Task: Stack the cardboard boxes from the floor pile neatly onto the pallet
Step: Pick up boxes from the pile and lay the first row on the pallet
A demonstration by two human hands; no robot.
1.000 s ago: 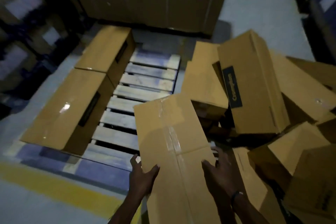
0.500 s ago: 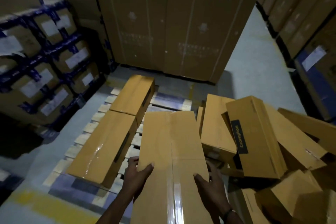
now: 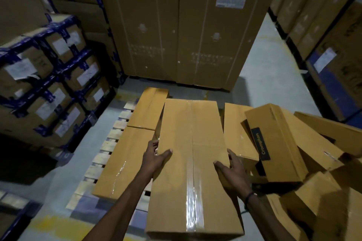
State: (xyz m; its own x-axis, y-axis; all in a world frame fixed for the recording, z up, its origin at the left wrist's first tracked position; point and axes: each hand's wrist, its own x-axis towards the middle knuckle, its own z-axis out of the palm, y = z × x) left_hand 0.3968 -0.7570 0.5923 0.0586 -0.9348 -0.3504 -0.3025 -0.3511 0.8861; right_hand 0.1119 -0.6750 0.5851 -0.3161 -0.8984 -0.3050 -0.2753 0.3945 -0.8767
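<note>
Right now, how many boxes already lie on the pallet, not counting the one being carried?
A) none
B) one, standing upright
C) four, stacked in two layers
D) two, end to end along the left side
D: two boxes, a near box and a far box, lie flat end to end along the left side of the pallet, beside the carried box.

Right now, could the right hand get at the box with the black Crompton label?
Probably not yet: the right hand grips the long taped box together with the left hand. The Crompton box lies close beside it with nothing between.
</note>
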